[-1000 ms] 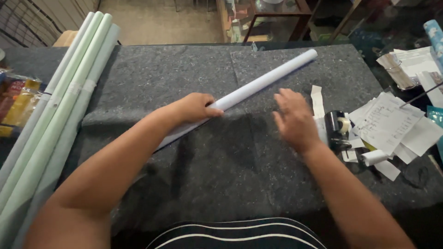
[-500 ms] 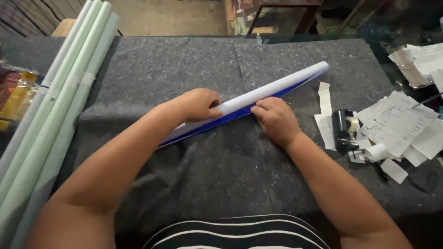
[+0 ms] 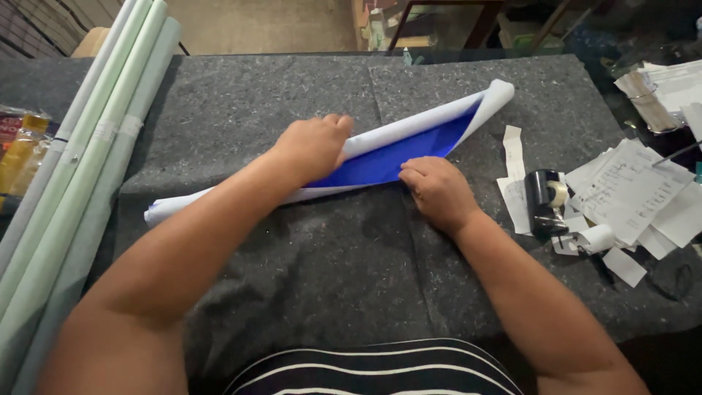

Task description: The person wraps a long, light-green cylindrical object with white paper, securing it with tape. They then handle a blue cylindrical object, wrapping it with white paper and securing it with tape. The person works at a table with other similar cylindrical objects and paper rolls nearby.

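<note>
Head view: roll (image 3: 409, 139) now partly unrolled, blue inside exposed, lying diagonally on grey felt table (image 3: 307, 271).
Left hand (image 3: 314, 146) pressed flat on roll; right hand (image 3: 437, 192) pinching free edge, shifted off felt since earlier.

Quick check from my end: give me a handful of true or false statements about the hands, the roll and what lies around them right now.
1. The left hand rests on the roll. True.
2. The roll is fully closed, with no inside showing. False: it is partly open, and a blue inner face shows.
3. The right hand presses the sheet's near edge on the grey felt. True.
4. The tape dispenser lies left of the left hand. False: it lies right of the right hand, by the papers.
5. Pale green rolls lie along the table's left side. True.
</note>
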